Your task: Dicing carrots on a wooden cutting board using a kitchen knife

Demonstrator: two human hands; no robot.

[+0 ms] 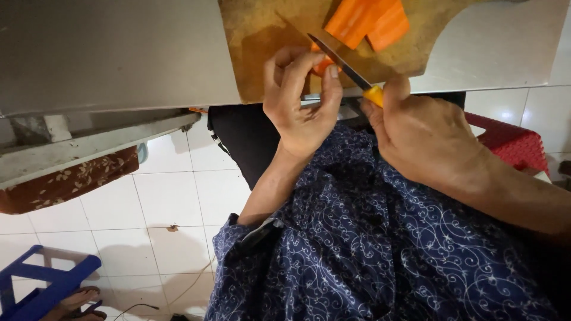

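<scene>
Left hand (300, 104) is curled tight around a small orange carrot piece (322, 64), pinched between thumb and fingertips at the near edge of the wooden cutting board (262, 41). Most of the piece is hidden by the fingers; only a sliver of orange shows.

Right hand (425, 134) is wrapped closed around the yellow handle of a knife (345, 66). The dark blade slants up and left, its edge touching the held piece.

Two larger carrot slabs (369, 21) lie flat at the far side of the board, apart from the hands.

Handling, judged: the piece looks light, stiff and firm, not fragile. Cut faces are likely damp and a bit slippery, and it is small, so a grip on the end away from the blade, fingertips tucked back, seems safest. Little margin between blade and thumb.

Surface: the board sits on a grey metal desk (107, 53), overhanging its near edge slightly. The top looks smooth and hard.

Room: white tiled floor (172, 196), a thin cord lying on it. Red plastic stool (511, 142) at right, blue plastic frame (47, 285) at lower left beside a foot in a sandal (80, 300). Brown floral cloth (65, 181) hangs under the desk. The person wears a dark blue patterned garment (380, 249).
</scene>
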